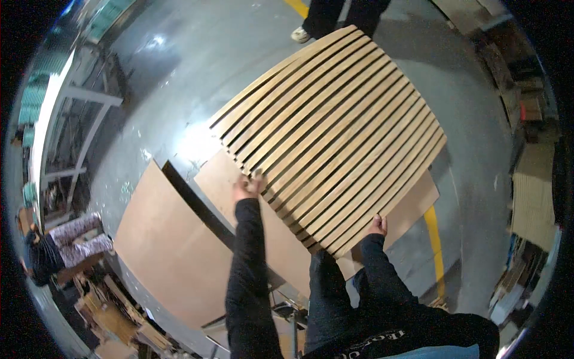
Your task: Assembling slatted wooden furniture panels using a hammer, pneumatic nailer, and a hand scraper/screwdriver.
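While both arms reach forward, the left hand (248, 186) closes its fingers over the near edge of the slatted wooden panel (335, 134), and the right hand (377, 225) clasps the lower corner of that edge. Holding at two spread points likely keeps the wide panel level above the flat plywood sheets (173, 251) underneath. Slats: pale wood, long, narrow, parallel, dark gaps between. Sheets: smooth, matte, light brown. Grey concrete floor (179, 78), glossy; another person's legs (335, 15) stand beyond the far edge.
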The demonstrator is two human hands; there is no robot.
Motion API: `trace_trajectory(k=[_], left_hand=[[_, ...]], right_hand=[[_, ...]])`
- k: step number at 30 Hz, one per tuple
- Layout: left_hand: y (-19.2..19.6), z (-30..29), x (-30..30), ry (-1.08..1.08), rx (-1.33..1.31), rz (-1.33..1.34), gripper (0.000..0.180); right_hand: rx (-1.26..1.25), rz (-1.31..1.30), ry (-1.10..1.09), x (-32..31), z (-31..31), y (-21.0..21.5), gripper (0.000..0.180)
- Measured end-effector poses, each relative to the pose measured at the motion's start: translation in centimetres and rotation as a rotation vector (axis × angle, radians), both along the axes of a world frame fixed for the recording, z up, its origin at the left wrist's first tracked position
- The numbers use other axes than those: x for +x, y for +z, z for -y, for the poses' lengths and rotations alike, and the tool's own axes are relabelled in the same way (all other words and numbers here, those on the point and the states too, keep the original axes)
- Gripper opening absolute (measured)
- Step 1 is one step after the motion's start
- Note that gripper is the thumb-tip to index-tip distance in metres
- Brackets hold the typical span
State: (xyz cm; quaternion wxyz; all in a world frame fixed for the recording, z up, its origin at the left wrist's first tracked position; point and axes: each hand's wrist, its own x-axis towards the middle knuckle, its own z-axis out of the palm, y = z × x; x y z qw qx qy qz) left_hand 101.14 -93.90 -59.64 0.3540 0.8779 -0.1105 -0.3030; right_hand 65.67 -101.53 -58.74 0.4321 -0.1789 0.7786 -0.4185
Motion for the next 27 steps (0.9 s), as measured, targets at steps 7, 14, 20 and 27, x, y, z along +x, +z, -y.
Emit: trace_trajectory(k=[7,14,20,27], left_hand=[[2.7,1.2,-3.7,0.113,0.044,0.343,0.061],[2.4,0.9,-2.7,0.263,-0.006,-0.049,0.046],[-2.8,-3.3,-3.7,0.448,-0.459,-0.08,0.048],[-2.1,-1.6,-7.0,0.428,-0.277,0.077,0.033]], right_hand=[[0.125,0.14,0.217,2.5,-2.3,2.3,0.036],[0.069,0.181,0.421,1.3,-2.3,1.4,0.034],[-0.126,0.187,0.267,-5.1,13.2,-1.8,0.055],[0.268,0.356,0.321,-3.5,20.0,1.0,0.036]])
